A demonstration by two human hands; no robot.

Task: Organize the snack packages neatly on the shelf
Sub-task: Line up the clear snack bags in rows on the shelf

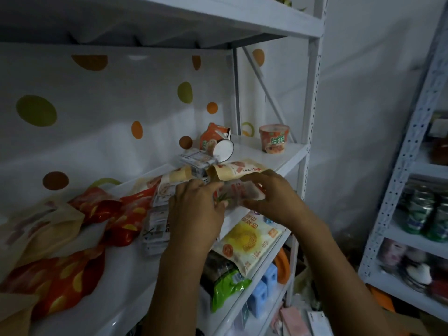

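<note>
On the white shelf lies a jumble of snack packages. My left hand and my right hand meet over a small pale pouch with red print, each pinching one of its ends. Just behind it lies a tan pouch. Red bags with yellow shapes and a beige bag sprawl to the left. Small white packets lie beside my left wrist. A cup noodle stands upright at the back right, and another cup lies tipped over.
The shelf below holds a yellow-and-white bag, a green bag and blue blocks. A shelf board hangs close overhead. A second white rack with green cans stands to the right.
</note>
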